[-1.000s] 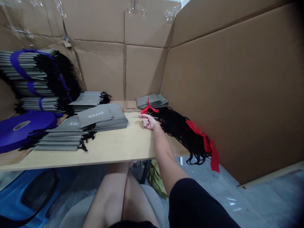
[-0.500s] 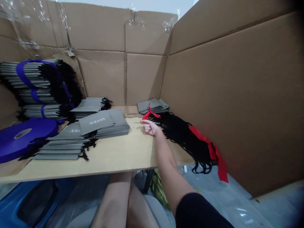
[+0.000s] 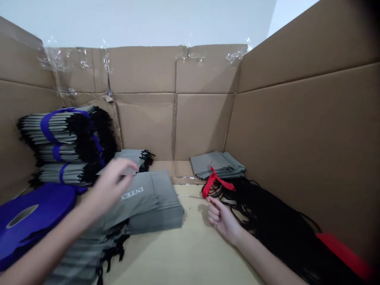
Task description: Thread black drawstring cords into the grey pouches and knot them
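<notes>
My right hand (image 3: 221,217) is closed in a pinch beside a red ribbon (image 3: 211,184), which is tied around one end of a bundle of black cords (image 3: 267,217). A thin straight line, perhaps a wire or needle, runs left from near its fingertips. What the fingers hold is too small to make out. My left hand (image 3: 114,178), blurred by motion, hovers over the grey pouches, thumb and fingers apart with nothing seen between them. Below it lies a stack of grey pouches (image 3: 162,198) printed INTEX. More pouches with black drawstrings (image 3: 80,253) lie nearer, partly behind my left forearm.
Bundles of pouches (image 3: 59,126) bound with purple ribbon stand at the left, behind a large purple ribbon roll (image 3: 56,202). Further grey pouches (image 3: 212,162) lie at the back right. Cardboard walls (image 3: 142,126) enclose the table (image 3: 166,257).
My left hand has come into view from the left, over the pouches. The view has tilted up and moved closer. My right hand stays pinched by the red ribbon.
</notes>
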Tool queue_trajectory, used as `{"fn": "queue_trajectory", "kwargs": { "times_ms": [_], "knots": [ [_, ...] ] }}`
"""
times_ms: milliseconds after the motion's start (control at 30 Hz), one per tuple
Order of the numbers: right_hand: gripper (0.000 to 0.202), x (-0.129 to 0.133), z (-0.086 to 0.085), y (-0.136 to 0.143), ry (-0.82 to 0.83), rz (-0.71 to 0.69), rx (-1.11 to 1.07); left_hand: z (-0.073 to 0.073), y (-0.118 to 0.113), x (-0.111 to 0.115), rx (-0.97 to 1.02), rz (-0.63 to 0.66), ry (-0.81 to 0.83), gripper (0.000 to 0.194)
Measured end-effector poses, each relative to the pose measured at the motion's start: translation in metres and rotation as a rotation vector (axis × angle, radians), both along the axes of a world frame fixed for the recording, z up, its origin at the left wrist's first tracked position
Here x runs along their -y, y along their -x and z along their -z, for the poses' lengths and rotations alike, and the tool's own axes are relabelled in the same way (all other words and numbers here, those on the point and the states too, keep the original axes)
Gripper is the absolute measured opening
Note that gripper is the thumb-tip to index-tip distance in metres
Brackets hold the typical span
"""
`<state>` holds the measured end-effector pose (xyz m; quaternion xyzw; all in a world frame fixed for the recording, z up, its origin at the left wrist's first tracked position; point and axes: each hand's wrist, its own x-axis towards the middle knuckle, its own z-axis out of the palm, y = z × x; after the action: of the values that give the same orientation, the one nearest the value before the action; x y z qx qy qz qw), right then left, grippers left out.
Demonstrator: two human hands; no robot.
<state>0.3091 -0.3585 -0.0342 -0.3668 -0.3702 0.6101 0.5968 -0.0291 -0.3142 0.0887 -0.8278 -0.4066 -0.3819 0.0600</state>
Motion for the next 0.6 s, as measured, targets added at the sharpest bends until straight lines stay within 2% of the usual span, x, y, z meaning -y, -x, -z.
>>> {"fn": "queue_trajectory", "kwargs": {
  "times_ms": [100,167,267,367,467,600],
  "knots": [
    [0.027,0.000,0.002,0.005,0.022,-0.026,0.108,0.040,-0.017,-0.010,-0.218,0.088,0.208,0.028],
    [0.026,0.002,0.004,0.009,0.037,-0.054,0.198,0.068,-0.026,-0.011,-0.312,0.070,0.315,0.037],
    [0.026,0.006,0.004,0.014,0.028,-0.094,0.326,0.094,-0.030,-0.008,-0.354,0.049,0.384,0.044],
    [0.026,0.009,0.003,0.016,-0.006,-0.126,0.425,0.097,-0.028,0.003,-0.346,0.023,0.395,0.044],
    [0.028,0.011,0.000,0.017,-0.044,-0.133,0.502,0.087,-0.027,0.020,-0.295,0.041,0.376,0.043],
    [0.033,0.014,-0.003,0.020,-0.080,-0.108,0.620,0.073,-0.030,0.039,-0.223,0.145,0.399,0.039]
  ]
}}
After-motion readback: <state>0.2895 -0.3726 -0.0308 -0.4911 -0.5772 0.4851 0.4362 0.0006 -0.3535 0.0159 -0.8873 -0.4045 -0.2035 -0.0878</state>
